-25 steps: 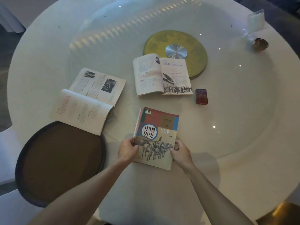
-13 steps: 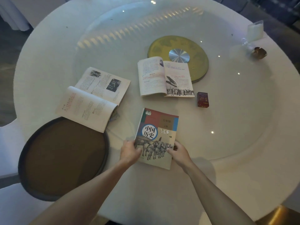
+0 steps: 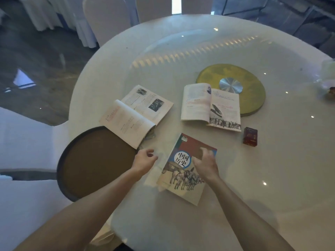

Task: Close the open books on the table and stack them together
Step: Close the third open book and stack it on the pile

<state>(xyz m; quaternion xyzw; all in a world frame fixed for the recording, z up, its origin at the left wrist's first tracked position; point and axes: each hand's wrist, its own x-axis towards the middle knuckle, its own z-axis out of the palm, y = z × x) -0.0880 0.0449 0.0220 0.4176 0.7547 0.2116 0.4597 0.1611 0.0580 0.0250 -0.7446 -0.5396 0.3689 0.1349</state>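
A closed history book [image 3: 183, 171] with horses on its cover lies flat on the round white table [image 3: 272, 178] in front of me. My right hand [image 3: 205, 163] hovers over its cover, fingers spread and curled, holding nothing. My left hand [image 3: 145, 158] is just left of the book, off it, fingers loosely curled and empty. Two books lie open further back: one open book [image 3: 136, 115] at the left, partly over a dark tray, and another open book [image 3: 211, 107] in the middle, its far corner on a yellow disc.
A round dark brown tray [image 3: 94, 163] sits at the table's left edge. A yellow turntable disc [image 3: 253, 87] with a metal hub lies behind the middle book. A small red box [image 3: 250, 136] stands to the right. White-covered chairs [image 3: 107, 19] surround the table.
Both hands have let go of the closed book's lower edge. My left hand moved out to the left, my right hand rose over the cover. The camera view shifted left.
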